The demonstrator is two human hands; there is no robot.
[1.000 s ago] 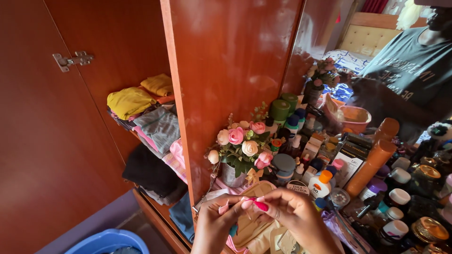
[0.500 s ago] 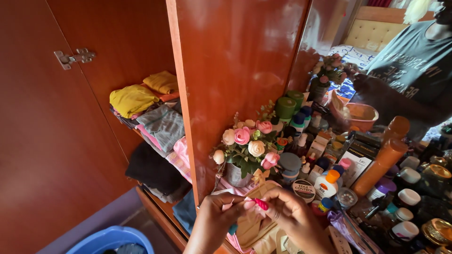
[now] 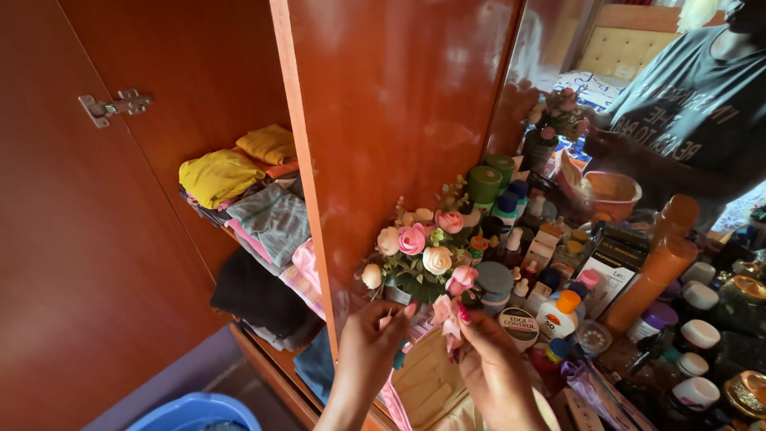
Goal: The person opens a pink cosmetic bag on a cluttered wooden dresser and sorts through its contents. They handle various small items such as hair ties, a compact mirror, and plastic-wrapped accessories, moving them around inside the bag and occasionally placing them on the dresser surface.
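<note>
- The left hand (image 3: 373, 339) and right hand (image 3: 488, 361) were raised together just below the flowers (image 3: 421, 249), each pinching an end of a small pink ribbon (image 3: 445, 314).
- The ribbon hung between the fingertips, above a beige pouch (image 3: 431, 383).
- The flowers stood at the left edge of a crowd of bottles and jars, with a white bottle (image 3: 558, 314) with an orange cap near the right hand.
- Folded clothes (image 3: 263, 215) filled the open wardrobe shelves at the left.
- A blue basin (image 3: 195, 413) sat on the floor below.

white sunscreen bottle (image 3: 556, 316) orange cap, round black-labelled jar (image 3: 520, 326) beside
</note>
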